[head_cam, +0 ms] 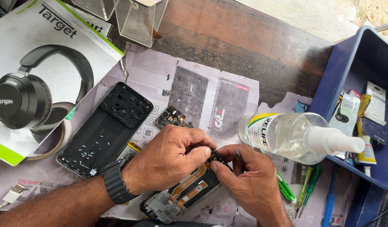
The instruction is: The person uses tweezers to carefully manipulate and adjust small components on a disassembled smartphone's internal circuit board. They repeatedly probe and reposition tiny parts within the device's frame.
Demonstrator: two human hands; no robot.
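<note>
Both hands are down at 6 o'clock, right over the opened phone frame (177, 201) with its orange flex cables showing. Left hand (170, 157), the one with the dark wristwatch (115, 185), is pinched shut on a tiny black component (216, 157) at the top end of that frame. Right hand (246, 178) is closed too, fingertips on the same little part, with thin metal tweezers (239, 159) tucked in the grip.

That part looks featherlight and stiff but really fragile, so I'd say hold it by the edges only and keep any pull off the ribbon, which looks soft and easy to tear. The frame itself seems rigid enough to brace against.

Around it: black back cover (105, 128) at 9 o'clock, loose circuit board (173, 117) at 11, clear spray bottle (295, 136) lying on its side at 3, green-handled tools (305, 187) at 4, blue plastic bin (358, 67) at 2, headphone box (38, 71) at 10. The bottle looks slick and could roll.
</note>
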